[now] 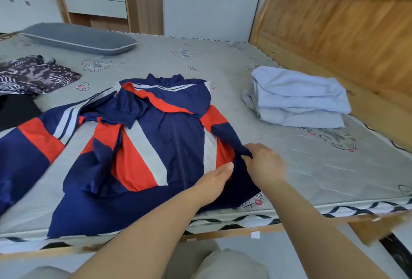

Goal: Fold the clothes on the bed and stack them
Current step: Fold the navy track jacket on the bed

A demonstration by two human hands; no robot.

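Head view: a navy, red and white jacket (pixel 156 136) lies spread face-up on the bed (pixel 223 60), collar at the far end and hem toward the person at the near edge, so its long axis runs straight away from the hands. The right hand (pixel 264 163) has its fingers curled round the dark cuff end of the jacket's right-side sleeve, which is drawn in across the lower body of the garment. The left hand (pixel 215 180) lies just beside it, fingers fairly straight and pressed on the navy fabric near the hem; whether its thumb also pinches cloth cannot be told. Both hands work at the near right corner of the jacket, almost touching each other. The other sleeve (pixel 33 142) trails out well to the left, far from either hand, and the left hand is the nearer to it. Judging by this layout, that left sleeve needs folding in next, then the body doubled along its length, hem toward collar. A folded pale blue garment (pixel 296 98) sits well apart on the right, the likely stack. A patterned dark garment (pixel 33 75) waits unfolded at far left, near a grey pillow (pixel 78 37).
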